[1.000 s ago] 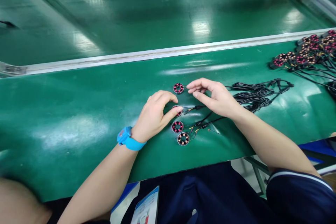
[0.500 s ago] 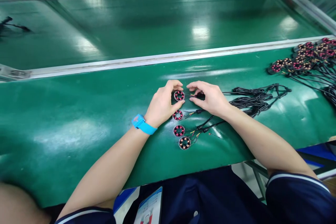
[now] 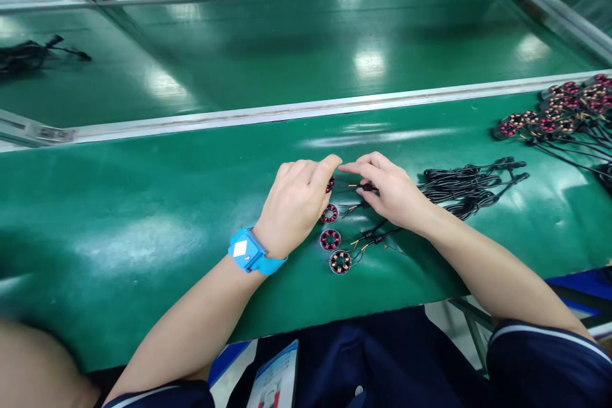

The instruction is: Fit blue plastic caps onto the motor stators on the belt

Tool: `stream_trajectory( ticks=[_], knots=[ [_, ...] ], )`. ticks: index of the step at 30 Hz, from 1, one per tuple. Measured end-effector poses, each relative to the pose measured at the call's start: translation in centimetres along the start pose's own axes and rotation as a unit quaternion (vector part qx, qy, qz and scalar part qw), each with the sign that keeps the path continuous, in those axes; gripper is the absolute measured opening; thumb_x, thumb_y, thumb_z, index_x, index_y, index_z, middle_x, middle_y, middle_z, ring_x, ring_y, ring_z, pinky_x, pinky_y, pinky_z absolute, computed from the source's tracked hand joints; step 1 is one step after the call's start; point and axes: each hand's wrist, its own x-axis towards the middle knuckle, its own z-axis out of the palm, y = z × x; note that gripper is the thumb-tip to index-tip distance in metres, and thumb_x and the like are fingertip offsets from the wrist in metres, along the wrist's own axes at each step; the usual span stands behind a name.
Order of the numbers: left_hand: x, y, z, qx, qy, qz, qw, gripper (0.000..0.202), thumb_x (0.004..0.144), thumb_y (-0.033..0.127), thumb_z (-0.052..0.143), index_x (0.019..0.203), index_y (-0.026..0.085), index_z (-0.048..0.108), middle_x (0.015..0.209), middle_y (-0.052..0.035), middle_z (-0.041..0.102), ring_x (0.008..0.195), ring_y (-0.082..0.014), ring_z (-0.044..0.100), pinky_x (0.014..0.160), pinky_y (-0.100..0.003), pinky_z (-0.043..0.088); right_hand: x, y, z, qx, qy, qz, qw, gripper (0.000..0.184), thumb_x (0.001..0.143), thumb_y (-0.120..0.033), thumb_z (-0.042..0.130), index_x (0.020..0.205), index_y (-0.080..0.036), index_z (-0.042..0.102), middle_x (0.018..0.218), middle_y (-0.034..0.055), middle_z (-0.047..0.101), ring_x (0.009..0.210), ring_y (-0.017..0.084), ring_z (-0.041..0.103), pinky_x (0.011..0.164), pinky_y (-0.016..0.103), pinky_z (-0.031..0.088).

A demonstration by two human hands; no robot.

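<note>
Wristband (image 3: 251, 252), blue, on my left wrist: left of the copper-wound ring (image 3: 340, 262), which serves as my mark. Next, my left hand (image 3: 292, 204), left of the mark and farther from me, back uppermost and arched over the pink-wound ring (image 3: 329, 185). Only a sliver of that ring shows past my fingers, so I can't make out whether I grip it or merely cover it. It sits beyond the mark, farthest out of four. Between them, a second pink-wound ring (image 3: 329, 213) and a third (image 3: 330, 240), both flat on the green mat (image 3: 143, 204).

Handling, my judgement: rings small and light, stiff at the rim, smooth enough to slip. Best hold is thumb and finger across the outer edge; windings look easily scraped, so keep nails off them.

Right of the mark, thin coloured leads (image 3: 367, 246) — probably the weak point, not for pulling. Beyond and to the right, my right hand (image 3: 394, 194) has thumb and fingers pinched about the black cable (image 3: 368, 187) where the leads emerge. Sleeve there should be firm but pliant, a better hold than bare wire.

Farther right, bundled cables (image 3: 459, 185), likely springy and dragging; rightmost and beyond, a heap of wound rings (image 3: 559, 108).
</note>
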Motion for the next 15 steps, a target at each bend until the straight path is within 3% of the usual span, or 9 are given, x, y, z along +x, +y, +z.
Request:
stream_trajectory(
  ticks=[5, 10, 12, 15],
  knots=[
    [0.2, -0.1, -0.5, -0.103, -0.008, -0.038, 0.994, 0.058, 0.081, 0.010, 0.071, 0.129, 0.020, 0.039, 0.110, -0.0034, 0.070, 0.103, -0.0222, 0.065, 0.087, -0.034, 0.044, 0.2, -0.1, 0.0, 0.002, -0.011, 0.016, 1.000, 0.044, 0.082, -0.001, 0.050, 0.120, -0.020, 0.065, 0.111, 0.0077, 0.053, 0.083, 0.015, 0.054, 0.081, 0.033, 0.052],
    [0.2, 0.0, 0.0, -0.127, -0.002, -0.019, 0.992, 0.056, 0.082, 0.012, 0.072, 0.127, 0.022, 0.040, 0.110, -0.0020, 0.070, 0.104, -0.0204, 0.065, 0.090, -0.033, 0.044, 0.4, 0.2, -0.9, 0.117, -0.049, 0.058, 0.990, 0.030, 0.076, -0.006, 0.058, 0.100, -0.021, 0.066, 0.105, 0.0040, 0.054, 0.078, 0.013, 0.047, 0.077, 0.029, 0.046],
    [0.1, 0.2, 0.2, -0.132, 0.005, -0.003, 0.991, 0.053, 0.083, 0.013, 0.071, 0.126, 0.022, 0.041, 0.111, -0.0022, 0.070, 0.105, -0.0201, 0.065, 0.090, -0.033, 0.044, 0.5, 0.5, -1.2, 0.202, -0.078, 0.078, 0.973, 0.027, 0.074, -0.010, 0.061, 0.099, -0.020, 0.063, 0.098, 0.0024, 0.055, 0.077, 0.013, 0.046, 0.075, 0.028, 0.044],
    [-0.1, 0.4, 0.4, -0.135, 0.016, 0.016, 0.991, 0.050, 0.085, 0.014, 0.070, 0.126, 0.022, 0.043, 0.112, -0.0026, 0.070, 0.105, -0.0199, 0.064, 0.091, -0.033, 0.043, 0.7, 0.5, -1.3, 0.347, -0.118, 0.124, 0.922, 0.022, 0.073, -0.016, 0.061, 0.094, -0.018, 0.059, 0.089, 0.0012, 0.058, 0.075, 0.012, 0.050, 0.068, 0.026, 0.042]
  ],
)
